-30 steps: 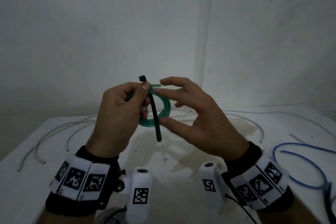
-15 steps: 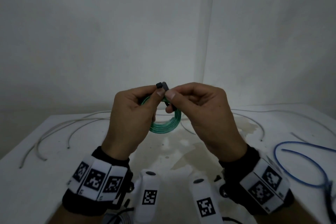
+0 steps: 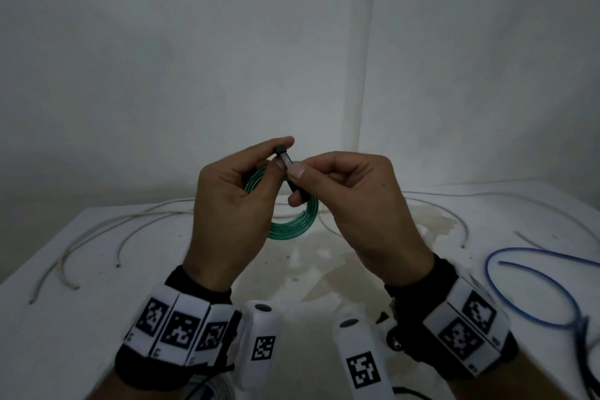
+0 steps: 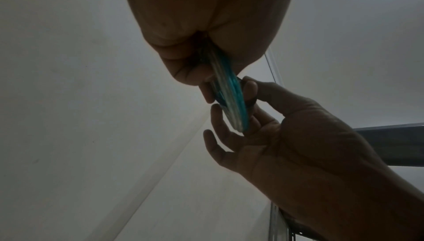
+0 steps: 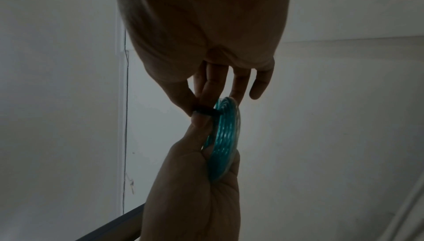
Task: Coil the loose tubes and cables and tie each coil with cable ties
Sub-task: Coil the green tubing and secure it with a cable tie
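Note:
A small coil of green tube [image 3: 292,227] is held up above the white table [image 3: 81,318], gripped in my left hand [image 3: 283,155]. Its thumb and forefinger also pinch the head of a black cable tie [image 3: 281,150] at the top of the coil. My right hand [image 3: 297,186] pinches the tie's strap just below the head, fingers curled. In the right wrist view the tie [image 5: 204,112] runs from my right thumb across to the coil [image 5: 226,136]. In the left wrist view the coil [image 4: 231,100] shows edge-on between both hands. Whether the strap tip is in the head is hidden.
Loose white cables [image 3: 97,234] lie on the table's left and back. Another white cable [image 3: 454,214] curves at the back right. A loose blue cable [image 3: 535,286] loops at the right edge. A wall corner stands close behind the table.
My right hand, spread open beside the hanging tie a second ago, has closed and now pinches the strap. The tie's tail no longer hangs down. Both hands have come together.

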{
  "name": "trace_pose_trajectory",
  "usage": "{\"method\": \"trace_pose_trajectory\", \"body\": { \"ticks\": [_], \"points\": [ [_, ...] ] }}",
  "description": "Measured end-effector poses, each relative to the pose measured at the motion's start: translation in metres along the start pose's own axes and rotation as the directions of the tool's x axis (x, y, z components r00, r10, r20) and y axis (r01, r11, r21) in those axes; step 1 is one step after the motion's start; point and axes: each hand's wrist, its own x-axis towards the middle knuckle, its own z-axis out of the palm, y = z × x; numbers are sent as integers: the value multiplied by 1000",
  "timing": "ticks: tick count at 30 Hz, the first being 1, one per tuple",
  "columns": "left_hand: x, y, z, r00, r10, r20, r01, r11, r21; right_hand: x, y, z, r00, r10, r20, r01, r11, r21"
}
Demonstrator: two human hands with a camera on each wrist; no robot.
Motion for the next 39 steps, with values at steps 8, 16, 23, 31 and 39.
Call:
{"method": "trace_pose_trajectory", "body": {
  "ticks": [8, 16, 23, 31, 39],
  "points": [
    [-2, 3, 1, 990, 136, 30, -139, 982, 126, 0, -5, 0, 1000, 11, -28, -9, 998, 60],
    [4, -1, -9, 991, 130, 33, -134, 979, 153, 0, -6, 3, 999, 21, 44, -19, 999, -35],
    [2, 0, -7, 933, 210, 292, -288, 922, 257, 9, -12, -21, 999, 20, 33, -11, 967, -254],
    [-2, 11, 1, 898, 217, 383, -312, 927, 207, 14, -9, -28, 997, 32, -68, -44, 982, -185],
    [-8, 26, 7, 857, 270, 439, -383, 904, 191, 22, 0, -28, 962, 160, -220, -152, 987, 52]
  ]
}}
